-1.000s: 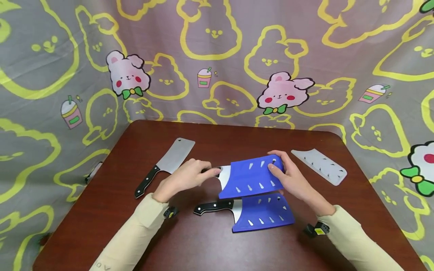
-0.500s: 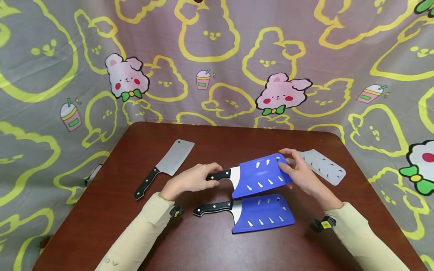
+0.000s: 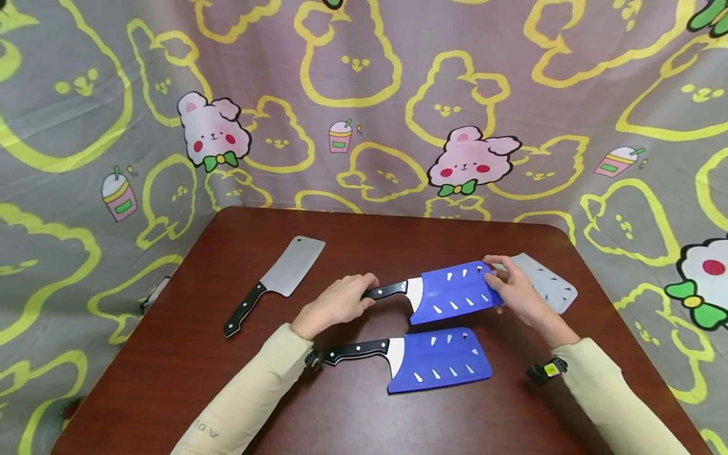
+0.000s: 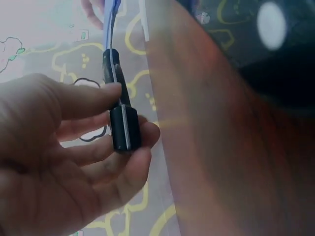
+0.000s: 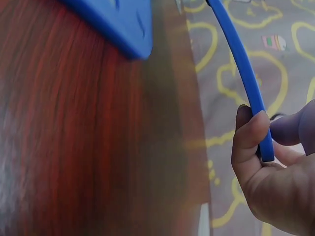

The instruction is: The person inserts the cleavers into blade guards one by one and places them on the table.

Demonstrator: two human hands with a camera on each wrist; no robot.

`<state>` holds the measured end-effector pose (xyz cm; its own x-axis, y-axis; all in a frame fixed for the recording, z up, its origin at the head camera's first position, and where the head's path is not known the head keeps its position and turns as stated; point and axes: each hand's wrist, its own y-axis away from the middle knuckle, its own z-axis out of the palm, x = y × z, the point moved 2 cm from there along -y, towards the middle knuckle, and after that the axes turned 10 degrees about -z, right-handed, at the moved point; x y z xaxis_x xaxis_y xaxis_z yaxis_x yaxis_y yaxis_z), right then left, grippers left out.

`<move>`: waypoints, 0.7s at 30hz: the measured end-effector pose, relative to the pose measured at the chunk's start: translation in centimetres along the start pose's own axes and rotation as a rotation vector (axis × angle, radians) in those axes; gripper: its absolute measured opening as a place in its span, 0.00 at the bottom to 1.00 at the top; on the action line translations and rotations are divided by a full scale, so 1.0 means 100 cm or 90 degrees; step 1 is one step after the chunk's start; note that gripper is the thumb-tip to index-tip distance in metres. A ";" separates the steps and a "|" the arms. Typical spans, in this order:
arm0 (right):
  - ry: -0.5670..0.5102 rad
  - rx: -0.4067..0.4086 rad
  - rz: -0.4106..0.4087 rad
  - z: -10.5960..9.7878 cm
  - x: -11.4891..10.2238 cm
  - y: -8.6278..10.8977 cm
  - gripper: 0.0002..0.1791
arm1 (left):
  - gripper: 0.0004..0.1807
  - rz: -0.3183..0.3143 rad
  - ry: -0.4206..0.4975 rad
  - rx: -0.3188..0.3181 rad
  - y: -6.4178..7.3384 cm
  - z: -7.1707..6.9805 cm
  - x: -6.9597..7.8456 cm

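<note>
Both hands hold a cleaver in a blue blade sheath (image 3: 455, 294) above the middle of the table. My left hand (image 3: 341, 300) pinches the rear end of its black riveted handle (image 3: 394, 289). In the left wrist view, the thumb and fingers close around the handle's butt (image 4: 125, 129). My right hand (image 3: 514, 294) pinches the sheath's far right end; in the right wrist view, thumb and fingertips grip the sheath (image 5: 246, 73) from both sides. A strip of bare blade (image 3: 416, 297) shows between handle and sheath. Just in front lies a second cleaver (image 3: 361, 349), also blue-sheathed, handle to the left.
A bare cleaver (image 3: 296, 262) lies at the left of the brown table (image 3: 318, 411), its black handle pointing toward the front left. Behind the right hand, partly covered by it, lies a whitish slotted sheath (image 3: 548, 281). Patterned curtains (image 3: 387, 76) enclose the table's back and sides.
The held cleaver and both hands have shifted to the right. My left hand's grip has moved back along the handle, so more of it shows. The things lying on the table stay put.
</note>
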<state>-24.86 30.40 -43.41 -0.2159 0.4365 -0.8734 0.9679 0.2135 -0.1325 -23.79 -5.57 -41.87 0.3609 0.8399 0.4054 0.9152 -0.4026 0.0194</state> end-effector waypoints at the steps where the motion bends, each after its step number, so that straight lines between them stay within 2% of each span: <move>1: -0.012 0.003 0.001 -0.001 0.003 0.000 0.23 | 0.15 0.002 -0.005 0.007 0.000 0.002 0.002; 5: -0.047 -0.003 0.005 -0.003 0.013 0.000 0.20 | 0.13 0.007 -0.030 0.018 0.001 0.008 0.007; 8: -0.048 -0.008 0.021 -0.007 0.019 0.001 0.20 | 0.13 0.007 -0.033 0.023 0.001 0.013 0.009; 13: -0.026 -0.028 0.050 -0.016 0.024 0.004 0.23 | 0.14 -0.010 0.006 0.047 -0.001 0.016 0.010; 17: 0.024 -0.059 0.071 -0.021 0.025 0.009 0.27 | 0.13 -0.009 0.053 0.064 -0.002 0.012 0.010; 21: 0.107 -0.080 0.070 -0.026 0.026 0.013 0.27 | 0.13 -0.014 0.084 0.046 0.000 0.002 0.012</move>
<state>-24.45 34.11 -44.61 -0.1390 0.5999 -0.7879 0.9654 0.2595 0.0272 -23.29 -4.52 -41.62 0.3185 0.7913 0.5219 0.9349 -0.3533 -0.0348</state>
